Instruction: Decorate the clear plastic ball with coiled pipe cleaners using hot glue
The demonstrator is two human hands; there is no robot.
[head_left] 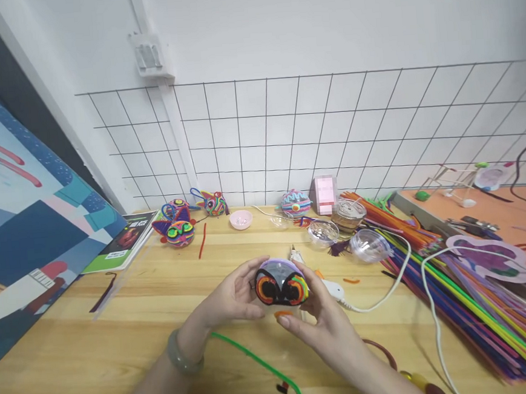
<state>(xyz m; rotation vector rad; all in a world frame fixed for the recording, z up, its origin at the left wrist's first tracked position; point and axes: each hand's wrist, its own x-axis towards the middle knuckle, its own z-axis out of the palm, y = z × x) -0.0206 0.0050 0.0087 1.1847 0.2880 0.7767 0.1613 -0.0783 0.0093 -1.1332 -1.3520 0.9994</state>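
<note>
Both my hands hold a small round craft ball (282, 282) above the wooden table (97, 355). The ball has a lilac top and two spiral eyes of coloured pipe cleaner on a black face. My left hand (234, 296) cups its left side, fingers curled round it; a pale green bangle (181, 355) sits on that wrist. My right hand (321, 323) grips it from the right and below, thumb under it. A green pipe cleaner (262, 364) lies on the table beneath my arms. A white glue gun (331, 289) lies just behind my right hand.
A big heap of coloured pipe cleaners (456, 285) covers the right side, crossed by a white cable (428, 293). Clear plastic half-spheres (369, 244) and a pink one (240, 219) stand in the middle back. Finished colourful balls (179, 231) sit by the wire-grid wall. A painted board (25, 240) leans at left.
</note>
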